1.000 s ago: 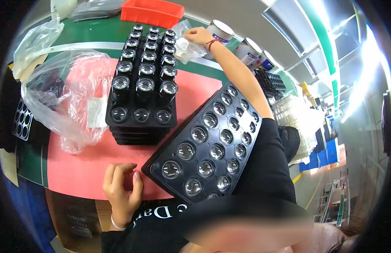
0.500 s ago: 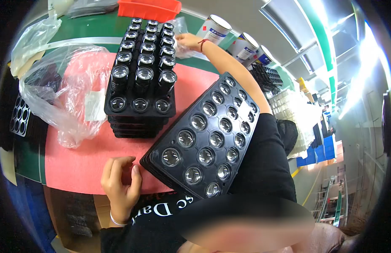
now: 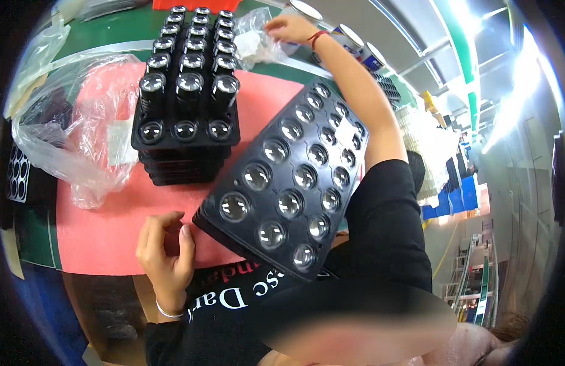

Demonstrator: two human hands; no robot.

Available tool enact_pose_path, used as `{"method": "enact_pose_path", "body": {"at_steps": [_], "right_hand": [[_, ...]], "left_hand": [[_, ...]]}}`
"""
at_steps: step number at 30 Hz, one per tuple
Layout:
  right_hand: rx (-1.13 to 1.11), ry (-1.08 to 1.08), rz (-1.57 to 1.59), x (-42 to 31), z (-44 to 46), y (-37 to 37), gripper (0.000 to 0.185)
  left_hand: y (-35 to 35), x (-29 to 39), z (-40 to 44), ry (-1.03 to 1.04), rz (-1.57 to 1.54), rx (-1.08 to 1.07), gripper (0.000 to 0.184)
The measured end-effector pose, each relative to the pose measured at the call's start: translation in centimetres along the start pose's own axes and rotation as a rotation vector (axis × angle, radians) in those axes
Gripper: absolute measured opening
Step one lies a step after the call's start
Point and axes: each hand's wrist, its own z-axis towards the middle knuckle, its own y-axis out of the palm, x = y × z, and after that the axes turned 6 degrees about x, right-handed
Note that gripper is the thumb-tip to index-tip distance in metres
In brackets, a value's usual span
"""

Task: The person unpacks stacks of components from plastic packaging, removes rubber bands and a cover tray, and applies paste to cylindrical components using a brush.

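My left hand [image 3: 163, 253] rests on the pink mat, half curled and holding nothing, with a gap between thumb and forefinger. Just right of it, a tilted stack of black trays [image 3: 258, 198] with round clear lenses in the top one leans toward my body. My right hand [image 3: 291, 29] is stretched out at the far side, fingers apart, beside a crumpled clear plastic bag [image 3: 252, 46] with a white label. Left of that bag stands another stack of black trays [image 3: 185, 146], bearing rows of upright black cylinders [image 3: 189, 88] topped with clear lenses.
A large clear bag [image 3: 87, 146] lies on the left part of the pink mat [image 3: 173, 204]. Paint-type cans [image 3: 349, 39] stand at the back right, and a red bin [image 3: 197, 5] at the back. More black trays [image 3: 17, 174] are at far left.
My right hand has moved up and away from the small plastic bag. The view has shifted, so the trays appear higher and further left. My left hand keeps its place near the tilted stack.
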Motion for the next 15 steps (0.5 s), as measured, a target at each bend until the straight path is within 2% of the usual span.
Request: {"method": "enact_pose_path", "body": {"at_steps": [3,5,6,7,9,11,12,14,15], "right_hand": [[0.127,-0.086,-0.086,-4.1,-4.8,-2.9,0.022],[0.459,-0.237,-0.093,-5.1,-8.2,-3.4,0.028],[0.444,-0.309,0.046,-6.2,-11.1,-3.9,0.031],[0.431,-0.380,0.182,-9.1,-14.7,-4.0,0.035],[0.493,0.052,0.108,-14.0,-20.9,-3.8,0.048],[0.615,-0.006,-0.011,-15.7,-27.3,-2.2,0.018],[0.628,-0.062,0.098,-18.1,-30.0,-0.1,0.010],[0.719,-0.027,-0.010,-19.2,-35.6,3.3,0.007],[0.713,-0.076,-0.063,-20.1,-37.3,5.1,0.007]], "left_hand": [[0.2,0.2,-0.1,-0.011,0.015,-0.021,0.013],[0.3,0.2,0.0,0.079,0.117,-0.018,0.014],[0.3,-0.1,0.1,0.179,0.174,-0.034,0.019],[0.4,0.0,0.0,0.185,0.170,-0.063,0.019],[0.5,0.1,-0.1,0.269,0.301,-0.083,0.024],[0.6,-0.4,-0.2,0.338,0.341,-0.102,0.030],[0.6,-0.4,-0.3,0.375,0.375,-0.099,0.033],[0.6,-0.8,-0.6,0.431,0.403,-0.121,0.036],[0.5,-1.3,-0.6,0.433,0.411,-0.125,0.039]]}}
